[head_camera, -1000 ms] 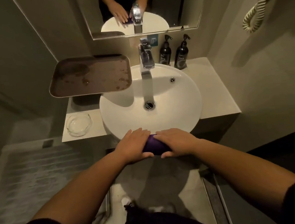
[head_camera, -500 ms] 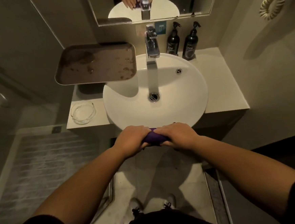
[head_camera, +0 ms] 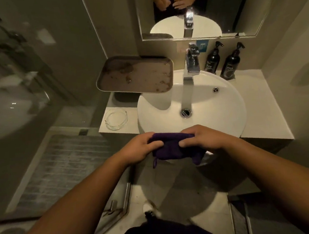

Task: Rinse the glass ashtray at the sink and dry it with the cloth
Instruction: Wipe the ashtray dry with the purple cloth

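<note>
A clear glass ashtray (head_camera: pixel 116 118) sits on the white counter (head_camera: pixel 262 106) to the left of the round white sink (head_camera: pixel 221 111). Nothing touches it. A folded purple cloth (head_camera: pixel 171 147) is held in front of the sink's near rim, just off the basin. My left hand (head_camera: pixel 143 145) grips its left end and my right hand (head_camera: pixel 201 137) grips its right end, thumbs on top. A small loop and a corner of the cloth hang down below my hands. The chrome tap (head_camera: pixel 192 62) stands at the back of the sink; no water shows.
A stained brown tray (head_camera: pixel 137 75) juts over the sink's left back edge. Two dark pump bottles (head_camera: pixel 223 59) stand behind the sink on the right. A mirror (head_camera: pixel 197 12) hangs above. A glass shower partition (head_camera: pixel 17 81) is on the left.
Both hands have pulled back from the sink's front rim toward me, lifting the purple cloth off it. More of the cloth shows between my hands now. The ashtray has stayed put.
</note>
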`<state>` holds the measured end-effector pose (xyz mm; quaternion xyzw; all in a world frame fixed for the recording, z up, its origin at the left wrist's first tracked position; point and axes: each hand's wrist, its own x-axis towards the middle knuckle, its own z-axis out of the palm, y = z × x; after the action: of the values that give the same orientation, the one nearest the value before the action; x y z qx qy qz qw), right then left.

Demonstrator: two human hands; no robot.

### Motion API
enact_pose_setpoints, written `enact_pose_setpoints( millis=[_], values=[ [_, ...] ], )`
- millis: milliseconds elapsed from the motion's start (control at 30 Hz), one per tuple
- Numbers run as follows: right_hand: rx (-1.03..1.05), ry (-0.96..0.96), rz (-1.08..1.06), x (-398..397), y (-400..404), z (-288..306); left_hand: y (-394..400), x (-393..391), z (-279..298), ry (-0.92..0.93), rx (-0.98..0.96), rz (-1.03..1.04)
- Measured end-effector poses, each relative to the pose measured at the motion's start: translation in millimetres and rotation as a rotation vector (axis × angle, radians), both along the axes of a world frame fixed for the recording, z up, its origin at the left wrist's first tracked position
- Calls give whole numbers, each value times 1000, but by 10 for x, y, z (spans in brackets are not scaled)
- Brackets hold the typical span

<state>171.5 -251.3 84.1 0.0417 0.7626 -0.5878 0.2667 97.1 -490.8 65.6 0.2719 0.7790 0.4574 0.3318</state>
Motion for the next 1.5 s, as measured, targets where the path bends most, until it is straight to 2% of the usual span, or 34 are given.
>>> enact_pose_setpoints(
  millis=[100, 267, 400, 567, 633, 700, 833, 933, 1033, 1100, 1133, 1200, 1267, 1500],
  values=[
    [-374, -127, -127, -168, -231, -39, -201, -179, 6, -148, 87, 120],
    [-744, -224, -206, -549, -570, -96, -432, -578, -44, -202, 150, 249],
    [-902, -291, -272, -882, -802, -142, -583, -897, -108, -203, 160, 299],
    [-879, -332, -384, -1283, -1103, -248, -798, -1170, -335, -265, 195, 428],
    [-800, -346, -417, -1426, -1218, -270, -876, -1229, -439, -290, 198, 484],
    [-625, -303, -368, -1582, -1282, -270, -927, -1280, -561, -310, 183, 548],
    [-38, -25, -97, -1990, -1301, -155, -996, -1404, -823, -379, 155, 869],
    [380, 227, 107, -2333, -1388, -80, -1086, -1553, -1011, -345, 73, 1083],
    [807, 495, 565, -2688, -1509, -334, -1111, -1739, -1087, -246, -15, 1116],
    [995, 492, 954, -2820, -1603, -620, -1096, -1874, -1121, -163, -92, 1065],
    [1054, 482, 1093, -2849, -1643, -741, -1082, -1937, -1141, -118, -145, 1025],
    [1099, 522, 1196, -2903, -1678, -856, -1044, -2042, -1161, -42, -267, 949],
    [1070, 525, 1198, -2952, -1674, -854, -1007, -2112, -1167, 4, -378, 881],
    [932, 306, 1073, -3014, -1654, -805, -964, -2144, -1213, 220, -685, 658]
  ],
)
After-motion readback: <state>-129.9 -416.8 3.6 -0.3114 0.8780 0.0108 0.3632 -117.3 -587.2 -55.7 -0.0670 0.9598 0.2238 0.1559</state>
